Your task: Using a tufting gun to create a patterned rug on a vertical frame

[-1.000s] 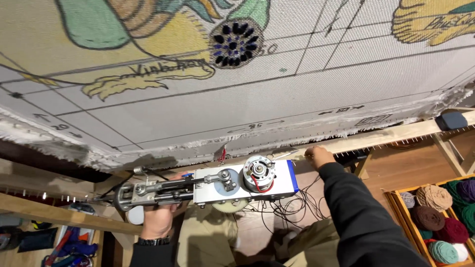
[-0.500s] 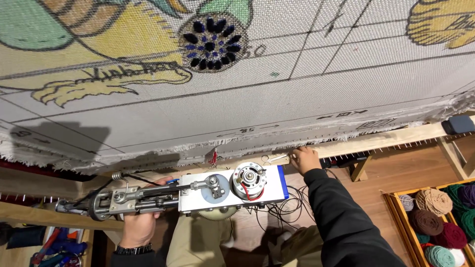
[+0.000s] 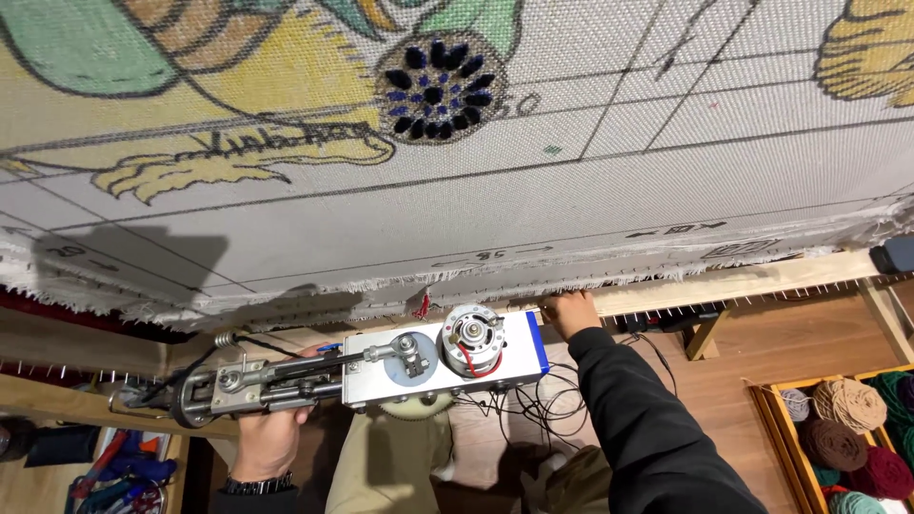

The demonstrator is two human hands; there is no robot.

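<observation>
Down at the left, my left hand [image 3: 269, 440] is gripping the tufting gun [image 3: 381, 366] from below, fingers closed around its handle, keeping the needle end pointing at the stretched canvas [image 3: 495, 200]. Rightward, my right hand [image 3: 569, 310] is pressing on the wooden frame rail [image 3: 743, 283], fingers curled against it, likely steadying me. Yarn balls [image 3: 847, 428] are sitting in a box at far right.

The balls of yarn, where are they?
In the head view, the balls of yarn sit in a wooden tray at the bottom right, on the floor below the canvas's wooden frame.
</observation>
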